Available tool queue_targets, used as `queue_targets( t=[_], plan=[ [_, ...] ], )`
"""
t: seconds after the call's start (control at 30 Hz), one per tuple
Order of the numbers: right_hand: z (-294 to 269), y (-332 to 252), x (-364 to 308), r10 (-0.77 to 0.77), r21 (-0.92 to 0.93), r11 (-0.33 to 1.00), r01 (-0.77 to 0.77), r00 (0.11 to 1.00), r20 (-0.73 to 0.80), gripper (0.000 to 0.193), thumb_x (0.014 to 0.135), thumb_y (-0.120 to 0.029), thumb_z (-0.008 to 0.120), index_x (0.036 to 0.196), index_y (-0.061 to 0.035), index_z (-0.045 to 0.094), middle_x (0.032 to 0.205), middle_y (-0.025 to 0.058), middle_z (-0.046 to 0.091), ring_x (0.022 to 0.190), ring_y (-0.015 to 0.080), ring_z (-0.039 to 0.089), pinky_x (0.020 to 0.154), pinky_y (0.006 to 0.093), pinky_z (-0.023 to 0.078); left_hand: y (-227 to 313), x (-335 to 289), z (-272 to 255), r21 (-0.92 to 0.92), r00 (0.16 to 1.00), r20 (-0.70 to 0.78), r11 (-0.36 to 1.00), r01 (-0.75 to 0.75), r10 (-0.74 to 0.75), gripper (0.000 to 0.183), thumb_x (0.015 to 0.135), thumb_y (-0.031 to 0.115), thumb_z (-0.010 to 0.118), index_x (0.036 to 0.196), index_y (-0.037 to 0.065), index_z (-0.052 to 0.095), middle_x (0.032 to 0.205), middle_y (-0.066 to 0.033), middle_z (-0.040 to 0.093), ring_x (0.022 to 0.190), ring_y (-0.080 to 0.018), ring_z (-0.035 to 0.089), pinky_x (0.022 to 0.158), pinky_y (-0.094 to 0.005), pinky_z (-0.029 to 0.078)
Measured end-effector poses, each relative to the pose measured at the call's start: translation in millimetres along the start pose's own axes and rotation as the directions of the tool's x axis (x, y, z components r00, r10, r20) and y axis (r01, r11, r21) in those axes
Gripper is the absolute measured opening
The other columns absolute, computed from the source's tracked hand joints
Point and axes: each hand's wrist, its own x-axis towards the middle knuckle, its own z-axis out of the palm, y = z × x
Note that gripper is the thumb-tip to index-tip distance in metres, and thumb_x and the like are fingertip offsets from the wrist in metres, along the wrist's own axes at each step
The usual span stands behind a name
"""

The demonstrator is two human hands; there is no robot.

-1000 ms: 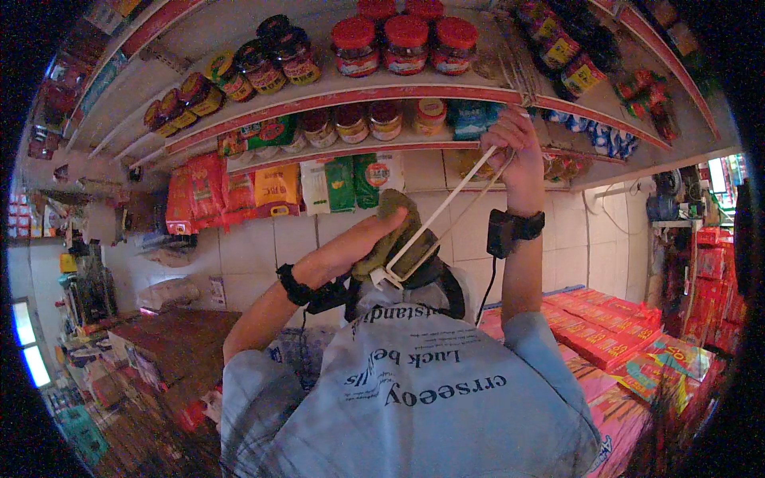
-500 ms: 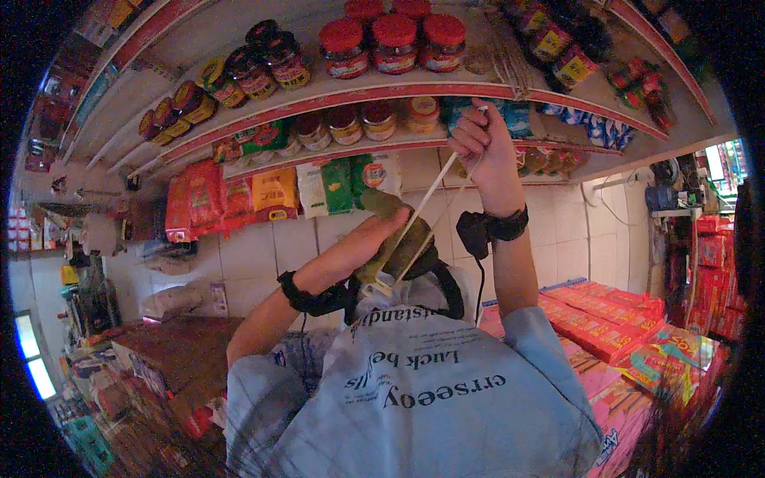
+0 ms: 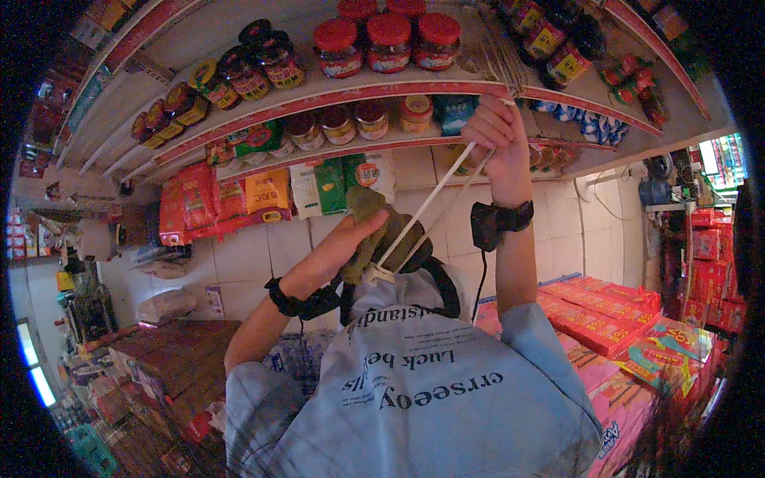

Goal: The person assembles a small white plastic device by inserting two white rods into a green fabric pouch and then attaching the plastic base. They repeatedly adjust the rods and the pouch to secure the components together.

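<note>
My right hand (image 3: 492,131) is raised in front of the shelf's red-trimmed edge, its fingers closed on a pale cord (image 3: 437,191). Two strands of it slant down taut to a small looped end (image 3: 381,275) just above my chest. Lower and to the left, my left hand (image 3: 355,243) is wrapped around an olive-green cloth (image 3: 366,205), thumb along its side. A darker rounded olive thing (image 3: 408,239) lies behind the strands; I cannot tell its kind. Black bands sit on both wrists.
Red-lidded jars (image 3: 389,44) line the upper shelf (image 3: 319,107), with more jars on the one below. Bagged goods (image 3: 267,195) hang beneath. Red packets (image 3: 598,307) are stacked at right and brown cartons (image 3: 171,350) at left. A bundle of pale strands (image 3: 506,60) lies by the upper shelf.
My right hand has moved right and slightly up, still gripping the cord. My left hand has shifted left with the green cloth, which shows more now. The view has shifted slightly.
</note>
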Motion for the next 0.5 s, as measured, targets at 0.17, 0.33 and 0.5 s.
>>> queue_targets(
  t=[0.17,0.33,0.5],
  plan=[
    [1,3,-1,-0.020,0.082,0.996,0.015,0.998,0.053,0.024,0.089,-0.020,0.038,0.066,-0.0134,0.039,0.047,-0.0073,0.028,0.040,0.0036,0.028,0.043,0.0198,0.026,-7,5,-1,-0.139,0.999,-0.033,0.989,-0.043,0.039,0.042,0.084,0.035,0.051,0.111,0.003,0.048,0.104,-0.0051,0.057,0.088,-0.0123,0.057,0.078,-0.0247,0.046],
    [8,-3,-5,-0.036,0.197,0.980,0.008,0.989,0.143,0.032,0.090,-0.020,0.033,0.061,-0.0129,0.042,0.042,-0.0061,0.031,0.035,0.0045,0.031,0.038,0.0202,0.026,-4,9,-8,-0.338,1.000,-0.019,0.941,0.008,-0.015,0.035,0.084,0.033,0.051,0.103,0.004,0.051,0.096,-0.0043,0.058,0.085,-0.0120,0.056,0.077,-0.0252,0.045],
    [18,-6,-6,-0.057,0.224,0.975,0.004,0.971,0.232,0.041,0.089,-0.023,0.030,0.050,-0.0150,0.040,0.036,-0.0043,0.037,0.029,0.0058,0.035,0.033,0.0192,0.028,-8,9,-16,-0.454,0.992,-0.109,0.891,0.004,-0.059,0.031,0.084,0.029,0.051,0.103,0.004,0.051,0.097,-0.0051,0.058,0.087,-0.0147,0.057,0.079,-0.0282,0.046]
  ],
)
